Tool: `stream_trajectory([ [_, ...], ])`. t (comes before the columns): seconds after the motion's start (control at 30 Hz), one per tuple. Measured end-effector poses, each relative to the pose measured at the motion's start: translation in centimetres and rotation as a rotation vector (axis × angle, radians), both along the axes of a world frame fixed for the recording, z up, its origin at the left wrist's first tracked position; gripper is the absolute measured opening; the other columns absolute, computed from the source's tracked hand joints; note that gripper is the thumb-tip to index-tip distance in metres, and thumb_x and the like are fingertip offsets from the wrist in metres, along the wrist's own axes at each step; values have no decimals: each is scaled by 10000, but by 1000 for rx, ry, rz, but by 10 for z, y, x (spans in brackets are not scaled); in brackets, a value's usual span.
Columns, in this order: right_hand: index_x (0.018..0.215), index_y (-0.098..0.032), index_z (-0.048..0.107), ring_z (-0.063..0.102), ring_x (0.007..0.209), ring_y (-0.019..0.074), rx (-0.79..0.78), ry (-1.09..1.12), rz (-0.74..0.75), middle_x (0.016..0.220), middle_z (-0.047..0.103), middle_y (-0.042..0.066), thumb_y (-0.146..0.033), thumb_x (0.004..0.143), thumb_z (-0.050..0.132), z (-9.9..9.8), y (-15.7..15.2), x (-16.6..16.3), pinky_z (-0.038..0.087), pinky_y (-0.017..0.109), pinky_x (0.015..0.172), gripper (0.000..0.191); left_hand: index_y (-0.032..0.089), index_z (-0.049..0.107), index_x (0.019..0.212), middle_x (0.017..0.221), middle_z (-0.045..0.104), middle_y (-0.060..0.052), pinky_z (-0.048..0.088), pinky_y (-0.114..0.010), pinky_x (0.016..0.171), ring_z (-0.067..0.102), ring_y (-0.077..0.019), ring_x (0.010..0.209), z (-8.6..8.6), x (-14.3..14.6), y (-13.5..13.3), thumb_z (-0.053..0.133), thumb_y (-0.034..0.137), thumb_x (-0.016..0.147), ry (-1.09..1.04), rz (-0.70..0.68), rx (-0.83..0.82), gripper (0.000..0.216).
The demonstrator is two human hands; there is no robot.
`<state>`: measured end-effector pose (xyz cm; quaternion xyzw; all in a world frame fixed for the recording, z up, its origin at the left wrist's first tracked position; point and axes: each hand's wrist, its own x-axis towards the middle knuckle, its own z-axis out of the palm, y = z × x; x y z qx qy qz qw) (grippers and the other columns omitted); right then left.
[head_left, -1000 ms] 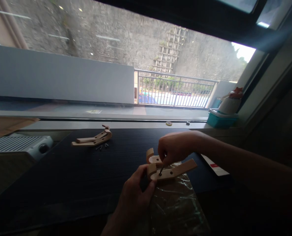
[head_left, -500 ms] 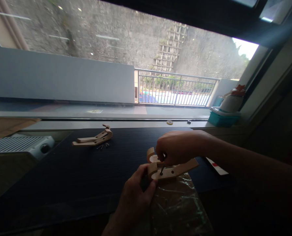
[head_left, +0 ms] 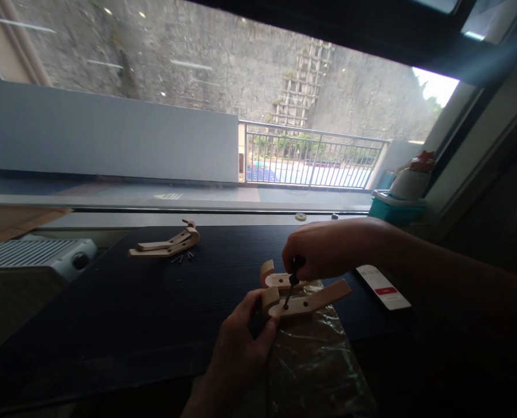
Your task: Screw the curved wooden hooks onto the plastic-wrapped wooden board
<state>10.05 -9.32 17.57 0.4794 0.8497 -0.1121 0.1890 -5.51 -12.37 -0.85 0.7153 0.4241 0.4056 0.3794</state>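
My right hand (head_left: 313, 251) is closed around a screwdriver (head_left: 292, 283), its handle mostly hidden by the fingers. The shaft slants down, its tip at a hole in the nearer wooden hook (head_left: 323, 297). My left hand (head_left: 247, 334) grips that hook's curled end between thumb and fingers. Just behind it lies a second wooden hook (head_left: 273, 280), partly covered by my right hand. Both hooks rest on a board wrapped in clear plastic film (head_left: 310, 360).
Two more wooden hooks (head_left: 166, 247) and several screws (head_left: 181, 259) lie left on the dark table (head_left: 123, 325). A lit phone (head_left: 384, 287) is at the right. Tape roll (head_left: 300, 216) and teal box (head_left: 395, 208) sit on the sill. A white heater (head_left: 44, 258) stands left.
My right hand has risen and shifted slightly right, turning so the screwdriver shows more. More of the phone is visible. My left hand and the hooks have stayed put.
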Motion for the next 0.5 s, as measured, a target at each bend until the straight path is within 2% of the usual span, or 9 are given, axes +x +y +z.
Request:
stream_trajectory([
  [0.13,847,-158,704,504,596,121,42,85,61,735,654,34,-172,736,517,-11,3,5,328,256,539,218,241,522,1087,1027,662,-2,468,-235,809,617,-167,937,-2,0,0,542,257,797,-7,0,7,291],
  [0.27,773,-176,704,505,559,122,68,131,5,679,649,12,-201,706,580,-18,5,5,323,254,513,144,241,527,1083,1038,658,-2,467,-244,820,613,-170,944,-4,0,1,543,260,796,-4,-2,12,288],
  [0.4,703,-190,703,505,522,132,143,139,-45,633,640,12,-224,674,641,-17,4,2,314,267,489,76,249,517,1094,1055,654,-4,468,-258,821,611,-177,947,-7,1,2,549,262,792,9,6,17,304],
  [0.5,770,-202,715,524,549,151,185,120,-47,673,652,18,-247,643,681,-11,2,0,320,273,488,139,251,513,1088,1027,658,4,470,-253,810,615,-169,927,-7,1,2,547,264,796,11,5,25,295],
])
